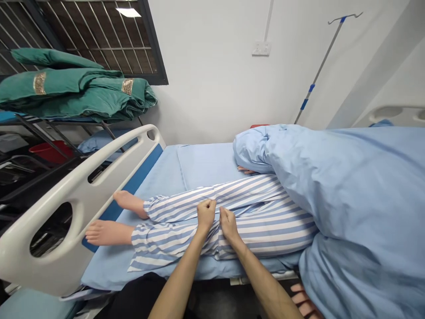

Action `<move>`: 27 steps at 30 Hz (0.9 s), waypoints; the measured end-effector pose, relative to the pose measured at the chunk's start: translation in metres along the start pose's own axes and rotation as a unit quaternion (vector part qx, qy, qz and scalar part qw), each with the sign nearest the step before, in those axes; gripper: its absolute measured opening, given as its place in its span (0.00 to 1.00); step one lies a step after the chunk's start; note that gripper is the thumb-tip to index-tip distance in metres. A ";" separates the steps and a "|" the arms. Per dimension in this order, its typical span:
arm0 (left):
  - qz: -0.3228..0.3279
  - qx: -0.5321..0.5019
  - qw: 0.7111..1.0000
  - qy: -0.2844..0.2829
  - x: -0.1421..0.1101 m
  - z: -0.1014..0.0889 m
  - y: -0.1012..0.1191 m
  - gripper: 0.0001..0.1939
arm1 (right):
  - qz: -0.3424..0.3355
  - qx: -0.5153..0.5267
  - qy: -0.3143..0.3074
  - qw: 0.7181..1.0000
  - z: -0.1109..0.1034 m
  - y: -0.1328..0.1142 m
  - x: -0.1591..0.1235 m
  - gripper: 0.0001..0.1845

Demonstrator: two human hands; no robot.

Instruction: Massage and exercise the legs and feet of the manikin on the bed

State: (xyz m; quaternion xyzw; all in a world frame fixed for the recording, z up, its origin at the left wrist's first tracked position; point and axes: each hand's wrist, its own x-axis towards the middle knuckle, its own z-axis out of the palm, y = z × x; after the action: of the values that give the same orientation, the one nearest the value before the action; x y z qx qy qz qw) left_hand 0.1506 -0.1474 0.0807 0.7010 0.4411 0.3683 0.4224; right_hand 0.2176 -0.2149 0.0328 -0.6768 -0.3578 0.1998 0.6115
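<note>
Left hand (206, 215) and right hand (229, 224) pinch striped pajama trousers (265, 228).

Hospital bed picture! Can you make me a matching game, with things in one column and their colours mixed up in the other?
Things:
1. Folded blankets
2. IV pole
3. Bed end board
4. Striped pajama trousers, pinched by the left hand and right hand

Colours:
A. White
B. Blue and white stripes
C. Green with gold patches
D. Silver with blue bands

Right pairs: 1-C, 2-D, 3-A, 4-B
</note>
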 end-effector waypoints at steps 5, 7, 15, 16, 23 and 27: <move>-0.081 0.213 0.974 -0.011 -0.007 0.019 -0.028 0.16 | -0.007 0.005 0.001 1.000 0.002 0.000 0.000 0.27; -0.090 0.238 0.967 -0.027 -0.009 0.018 -0.029 0.16 | -0.001 0.000 -0.009 1.000 -0.003 -0.007 0.002 0.28; -0.100 0.215 0.971 -0.037 -0.006 0.011 -0.023 0.19 | -0.077 -0.023 0.001 0.997 -0.058 -0.066 0.010 0.27; -0.097 0.214 0.971 -0.034 -0.008 0.011 -0.023 0.19 | -0.072 -0.024 0.004 0.997 -0.060 -0.062 0.011 0.27; 0.039 0.183 0.982 0.015 -0.061 0.020 -0.038 0.20 | -0.030 -0.106 0.004 0.994 -0.043 0.003 0.006 0.26; 0.105 0.103 0.989 0.023 -0.091 0.021 -0.048 0.22 | -0.027 -0.101 -0.002 0.995 -0.040 0.008 0.009 0.26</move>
State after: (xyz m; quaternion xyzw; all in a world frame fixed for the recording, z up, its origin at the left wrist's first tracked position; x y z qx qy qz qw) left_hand 0.1238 -0.2253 0.0160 0.7744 0.4105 0.3790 0.2967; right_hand 0.2541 -0.2355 0.0336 -0.7248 -0.3951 0.1477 0.5447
